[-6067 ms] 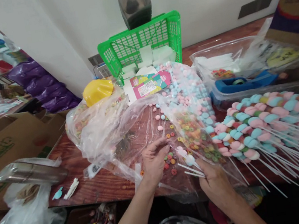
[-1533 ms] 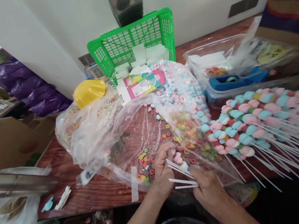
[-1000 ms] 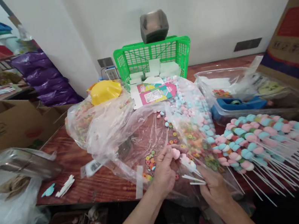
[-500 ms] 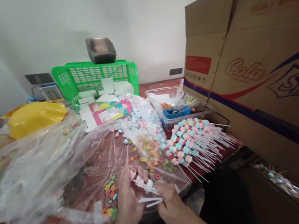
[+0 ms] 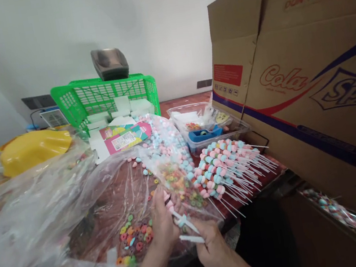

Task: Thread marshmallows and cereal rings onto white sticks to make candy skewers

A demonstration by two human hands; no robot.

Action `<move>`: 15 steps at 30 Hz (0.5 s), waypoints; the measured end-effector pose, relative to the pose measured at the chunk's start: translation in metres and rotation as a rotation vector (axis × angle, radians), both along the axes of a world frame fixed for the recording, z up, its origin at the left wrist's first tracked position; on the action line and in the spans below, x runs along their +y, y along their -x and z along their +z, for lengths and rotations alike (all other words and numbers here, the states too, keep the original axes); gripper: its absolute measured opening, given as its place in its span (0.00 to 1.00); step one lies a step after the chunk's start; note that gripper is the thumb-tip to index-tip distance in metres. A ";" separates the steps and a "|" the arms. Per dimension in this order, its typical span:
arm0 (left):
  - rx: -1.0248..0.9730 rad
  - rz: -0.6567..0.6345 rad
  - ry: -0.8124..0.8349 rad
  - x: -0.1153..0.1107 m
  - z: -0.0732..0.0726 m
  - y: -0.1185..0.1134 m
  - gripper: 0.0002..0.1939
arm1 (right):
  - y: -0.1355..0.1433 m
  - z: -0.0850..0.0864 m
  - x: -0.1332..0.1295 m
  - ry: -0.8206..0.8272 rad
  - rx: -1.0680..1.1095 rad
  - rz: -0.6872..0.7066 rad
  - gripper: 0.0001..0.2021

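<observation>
My left hand (image 5: 163,222) is closed around pink marshmallow pieces (image 5: 167,199) at the middle of the table's front. White sticks (image 5: 188,225) stick out of my closed right hand (image 5: 213,243), their ends pointing toward the left hand. One stick reaches the pink pieces; whether it passes through them is partly hidden by my fingers. Beneath the hands lies a clear plastic sheet (image 5: 119,193). Colourful cereal rings (image 5: 138,233) are scattered on it left of my left hand, with more rings (image 5: 179,179) beyond the fingers.
Finished marshmallow skewers (image 5: 227,161) are heaped at right, sticks toward me. Behind stand a clear tray (image 5: 177,127) with a blue tape dispenser (image 5: 205,134) and a green basket (image 5: 154,94). A large cardboard box (image 5: 285,38) borders the right; a yellow bowl-like object (image 5: 35,148) lies left.
Both hands have shifted slightly right in the view, uncovering more cereal rings on the left. Fewer white stick ends show from my right hand. The view itself has turned a little.
</observation>
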State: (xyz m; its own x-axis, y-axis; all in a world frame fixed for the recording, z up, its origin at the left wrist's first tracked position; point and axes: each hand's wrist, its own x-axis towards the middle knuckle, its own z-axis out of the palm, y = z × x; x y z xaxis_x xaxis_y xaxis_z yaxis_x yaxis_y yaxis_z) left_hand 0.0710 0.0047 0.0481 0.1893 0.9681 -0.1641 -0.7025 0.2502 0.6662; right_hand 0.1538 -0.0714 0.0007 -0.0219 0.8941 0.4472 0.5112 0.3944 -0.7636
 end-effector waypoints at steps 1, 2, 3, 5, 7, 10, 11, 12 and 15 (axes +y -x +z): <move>0.002 -0.001 -0.025 0.004 0.001 -0.008 0.21 | -0.007 -0.001 0.003 -0.021 -0.019 -0.020 0.17; 0.004 0.011 -0.051 0.008 0.001 -0.015 0.20 | -0.016 0.000 0.006 -0.045 -0.053 -0.052 0.17; 0.001 0.025 -0.078 0.012 0.002 -0.019 0.19 | -0.029 0.003 0.010 -0.066 -0.106 -0.099 0.17; -0.013 0.030 -0.115 0.019 0.002 -0.021 0.18 | -0.065 0.014 0.018 -0.090 -0.256 -0.253 0.17; 0.002 0.012 -0.130 0.024 0.001 -0.012 0.23 | -0.106 0.030 0.028 -0.055 -0.517 -0.463 0.17; 0.116 0.029 -0.115 0.022 -0.006 0.012 0.27 | -0.159 0.053 0.050 0.109 -0.855 -0.661 0.15; 0.163 0.038 -0.104 0.018 -0.009 0.019 0.26 | -0.170 0.058 0.058 0.124 -0.877 -0.671 0.14; 0.206 0.037 -0.086 0.014 -0.012 0.027 0.25 | -0.178 0.061 0.065 0.141 -0.901 -0.677 0.13; 0.315 -0.008 -0.022 -0.003 -0.021 0.045 0.22 | -0.191 0.062 0.074 0.163 -0.940 -0.674 0.14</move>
